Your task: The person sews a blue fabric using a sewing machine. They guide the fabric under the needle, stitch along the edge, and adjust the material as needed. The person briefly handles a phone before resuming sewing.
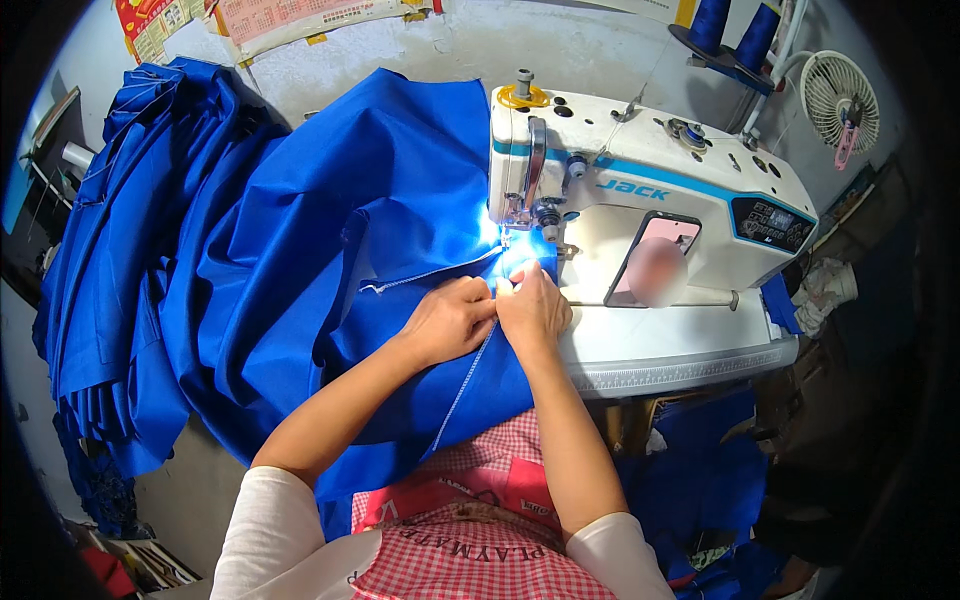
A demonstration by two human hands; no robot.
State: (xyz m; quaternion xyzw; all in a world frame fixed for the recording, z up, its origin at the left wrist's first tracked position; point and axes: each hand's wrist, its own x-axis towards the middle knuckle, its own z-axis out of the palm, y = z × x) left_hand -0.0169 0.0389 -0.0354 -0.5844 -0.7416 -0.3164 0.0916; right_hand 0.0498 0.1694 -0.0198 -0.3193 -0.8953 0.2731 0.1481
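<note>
Bright blue fabric (400,190) spreads over the left side of the sewing machine (640,140) and hangs down toward my lap. Close in front of the lit needle area, my right hand (535,308) pinches the cloth's edge with thumb and forefinger. Right beside it, my left hand (453,318) is closed, its curled fingers on the same fabric; the fingertips are partly hidden. A white overlocked seam edge (465,385) runs down from between my hands. Another stitched edge (430,276) leads left from the presser foot, whose details are lost in the lamp's glare.
A phone (655,260) leans against the machine. Piled blue cloth (120,250) hangs at the left. Blue thread cones (755,38) and a small fan (840,100) stand at the back right. More blue pieces (690,480) lie below the table's ruled front edge (690,370).
</note>
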